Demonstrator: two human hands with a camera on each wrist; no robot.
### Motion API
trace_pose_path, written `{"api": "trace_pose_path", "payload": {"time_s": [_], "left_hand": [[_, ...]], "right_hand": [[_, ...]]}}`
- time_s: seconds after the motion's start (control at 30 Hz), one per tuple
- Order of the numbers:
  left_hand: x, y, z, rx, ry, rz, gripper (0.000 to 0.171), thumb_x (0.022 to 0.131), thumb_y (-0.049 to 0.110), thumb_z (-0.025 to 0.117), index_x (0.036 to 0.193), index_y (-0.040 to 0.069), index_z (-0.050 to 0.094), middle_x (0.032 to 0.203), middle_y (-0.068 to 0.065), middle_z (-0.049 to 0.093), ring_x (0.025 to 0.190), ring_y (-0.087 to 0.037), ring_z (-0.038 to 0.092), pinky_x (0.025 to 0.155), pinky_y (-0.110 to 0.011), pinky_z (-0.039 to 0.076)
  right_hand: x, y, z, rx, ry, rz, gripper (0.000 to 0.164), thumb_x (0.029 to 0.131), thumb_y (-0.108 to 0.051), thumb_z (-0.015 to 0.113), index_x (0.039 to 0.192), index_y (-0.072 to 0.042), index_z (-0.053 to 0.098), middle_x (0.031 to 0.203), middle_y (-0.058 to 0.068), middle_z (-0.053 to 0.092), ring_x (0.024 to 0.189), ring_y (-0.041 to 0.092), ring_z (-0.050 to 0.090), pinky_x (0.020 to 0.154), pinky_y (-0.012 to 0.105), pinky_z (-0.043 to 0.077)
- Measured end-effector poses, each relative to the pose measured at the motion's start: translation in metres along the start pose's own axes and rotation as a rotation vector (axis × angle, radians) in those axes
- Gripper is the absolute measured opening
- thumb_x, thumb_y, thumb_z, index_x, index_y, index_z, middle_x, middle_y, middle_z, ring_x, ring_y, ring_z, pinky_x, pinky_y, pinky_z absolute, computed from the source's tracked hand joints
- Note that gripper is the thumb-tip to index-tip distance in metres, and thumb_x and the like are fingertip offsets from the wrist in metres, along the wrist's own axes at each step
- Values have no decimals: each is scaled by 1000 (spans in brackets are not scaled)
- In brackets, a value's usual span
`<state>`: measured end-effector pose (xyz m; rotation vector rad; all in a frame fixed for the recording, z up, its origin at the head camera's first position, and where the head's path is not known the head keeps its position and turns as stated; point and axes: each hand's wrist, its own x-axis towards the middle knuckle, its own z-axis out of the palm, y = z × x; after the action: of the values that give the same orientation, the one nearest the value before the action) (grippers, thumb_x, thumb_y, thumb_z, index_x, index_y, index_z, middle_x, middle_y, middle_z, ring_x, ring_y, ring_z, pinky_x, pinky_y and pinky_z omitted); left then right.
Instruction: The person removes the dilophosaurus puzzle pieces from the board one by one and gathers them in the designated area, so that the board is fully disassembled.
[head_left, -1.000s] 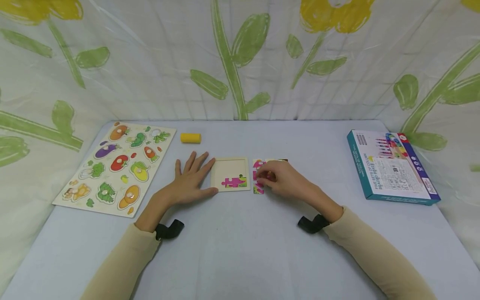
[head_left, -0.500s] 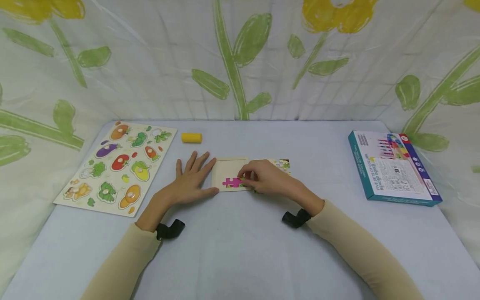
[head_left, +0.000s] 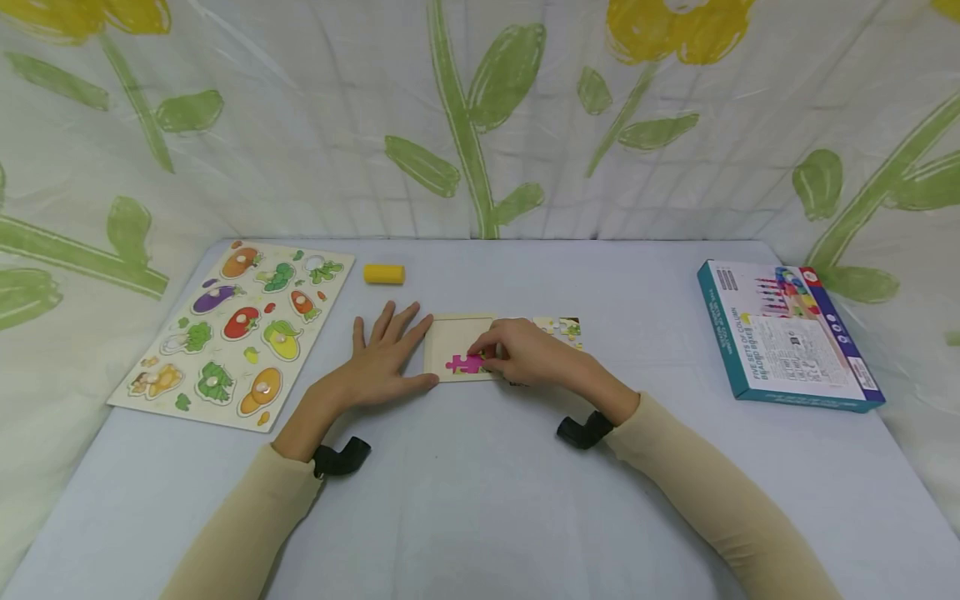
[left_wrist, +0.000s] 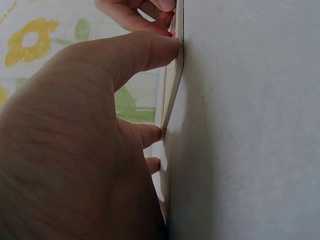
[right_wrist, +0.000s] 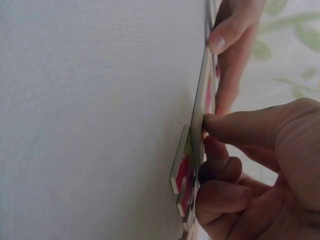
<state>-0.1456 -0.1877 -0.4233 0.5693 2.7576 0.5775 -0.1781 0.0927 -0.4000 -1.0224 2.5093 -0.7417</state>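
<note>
A square wooden puzzle tray (head_left: 456, 333) lies on the table, with pink jigsaw pieces (head_left: 463, 364) along its near side. My left hand (head_left: 375, 367) is spread flat beside it, thumb and index fingertip touching the tray's left edge. My right hand (head_left: 528, 354) reaches over the tray's right side, thumb and index finger pinching a puzzle piece at the end of the pink ones; the piece is mostly hidden by the fingers. Under and behind that hand lie loose puzzle pieces (head_left: 561, 327); in the right wrist view, pink-faced pieces (right_wrist: 183, 172) lie against the tray's side.
On the left lies a vegetable peg board (head_left: 232, 352). A yellow cylinder (head_left: 384, 274) rests behind the tray. To the right is a flat teal-edged box (head_left: 795, 342). A flower-painted curtain (head_left: 300, 125) hangs behind the table's far edge.
My right hand has moved left from the loose pieces to the tray's right side, bringing a piece, and then shifted slightly further left. My left hand has stayed at the tray's edge.
</note>
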Motion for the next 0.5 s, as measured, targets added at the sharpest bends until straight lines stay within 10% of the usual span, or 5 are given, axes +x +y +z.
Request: {"api": "trace_pose_path", "payload": {"time_s": [0.5], "left_hand": [[-2, 2, -2, -7, -1, 0, 95, 97, 55, 65, 171, 15, 21, 181, -12, 3, 166, -45, -13, 121, -79, -17]], "right_hand": [[1, 6, -1, 120, -42, 34, 26, 101, -13, 71, 126, -15, 78, 103, 3, 68, 55, 9, 58, 70, 25, 53]]}}
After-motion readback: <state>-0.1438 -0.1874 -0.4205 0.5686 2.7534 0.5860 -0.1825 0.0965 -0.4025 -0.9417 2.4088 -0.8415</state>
